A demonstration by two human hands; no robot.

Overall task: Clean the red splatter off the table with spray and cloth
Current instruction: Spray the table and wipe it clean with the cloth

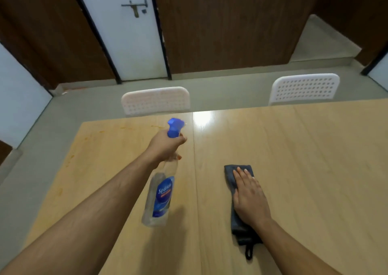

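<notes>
My left hand (165,146) grips the neck of a clear spray bottle (160,195) with a blue trigger head and a blue label, held above the wooden table (304,159). Its nozzle points away from me, toward the far edge. Faint orange-red splatter (71,157) marks the table's left part, with more streaks near the far edge (156,126). My right hand (248,197) lies flat, fingers straight, on a folded dark grey cloth (241,231) on the table's right half. A hanging loop sticks out of the cloth's near end.
Two white perforated chairs stand at the table's far side, one in the middle (155,100) and one at the right (305,88). A seam (196,190) runs down the tabletop between the hands. Grey floor, a white door and brown panels lie beyond.
</notes>
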